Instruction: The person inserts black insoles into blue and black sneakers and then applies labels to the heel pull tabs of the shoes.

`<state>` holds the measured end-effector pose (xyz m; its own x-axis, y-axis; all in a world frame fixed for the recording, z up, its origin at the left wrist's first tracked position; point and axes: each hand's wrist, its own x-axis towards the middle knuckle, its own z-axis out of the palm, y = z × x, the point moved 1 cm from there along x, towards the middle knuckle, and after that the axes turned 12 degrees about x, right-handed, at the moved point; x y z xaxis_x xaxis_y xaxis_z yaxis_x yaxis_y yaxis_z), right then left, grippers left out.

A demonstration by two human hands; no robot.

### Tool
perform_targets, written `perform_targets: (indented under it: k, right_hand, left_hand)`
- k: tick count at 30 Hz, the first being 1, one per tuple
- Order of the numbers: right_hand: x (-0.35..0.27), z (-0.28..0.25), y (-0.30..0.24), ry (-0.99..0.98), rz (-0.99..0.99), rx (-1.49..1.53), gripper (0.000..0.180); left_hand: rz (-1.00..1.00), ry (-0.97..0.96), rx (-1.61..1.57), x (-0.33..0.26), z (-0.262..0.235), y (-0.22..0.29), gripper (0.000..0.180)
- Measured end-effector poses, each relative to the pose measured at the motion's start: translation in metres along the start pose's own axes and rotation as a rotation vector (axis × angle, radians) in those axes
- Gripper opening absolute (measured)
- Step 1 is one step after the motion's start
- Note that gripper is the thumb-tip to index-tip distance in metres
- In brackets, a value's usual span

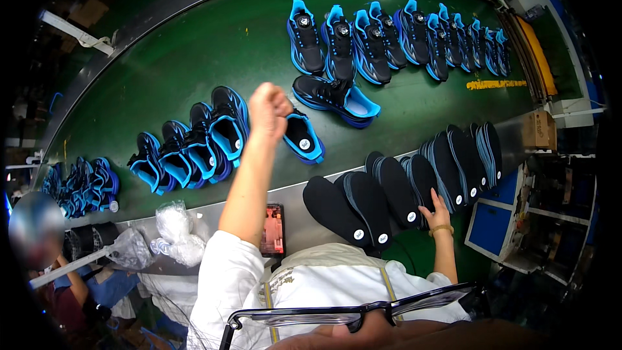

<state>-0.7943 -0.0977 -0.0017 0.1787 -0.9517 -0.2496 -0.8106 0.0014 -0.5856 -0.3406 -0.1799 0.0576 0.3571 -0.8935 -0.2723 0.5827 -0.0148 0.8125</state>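
Observation:
My left hand [268, 111] is curled closed beside a black and blue sneaker [304, 139], hiding part of its front. What its fingers hold, if anything, cannot be seen. Inside that shoe lies a dark insole with a round white label. Another sneaker [338, 100] rests at an angle just beyond, its opening facing right. My right hand [438, 215], a band at its wrist, has its fingers apart at the near ends of the stacked black insoles [421, 178]. More insoles [334, 207] fan out to its left along the metal edge.
Sneakers stand in a row [372, 48] at the far right and another row [194, 146] at the left of the green belt [194, 58]. Clear plastic bags [178, 233] and a red tray [274, 230] lie nearby. A co-worker sits at the lower left; a blue-panelled shelf [489, 228] stands right.

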Motion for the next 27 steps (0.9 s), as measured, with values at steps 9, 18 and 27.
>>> perform_targets:
  k: [9, 18, 27]
  right_hand:
    - [0.056, -0.037, -0.072, 0.308, -0.42, 0.152, 0.024]
    - [0.162, -0.017, -0.22, -0.569, 0.018, 0.472, 0.018]
    - [0.166, 0.106, -0.228, -0.368, -0.435, -0.26, 0.019]
  left_hand:
    - [0.342, 0.224, 1.429, 0.029, 0.067, -0.11, 0.055]
    - [0.143, -0.155, 1.478, 0.051, 0.029, -0.056, 0.041]
    - [-0.022, -0.273, 1.504, 0.05, 0.016, -0.07, 0.049]
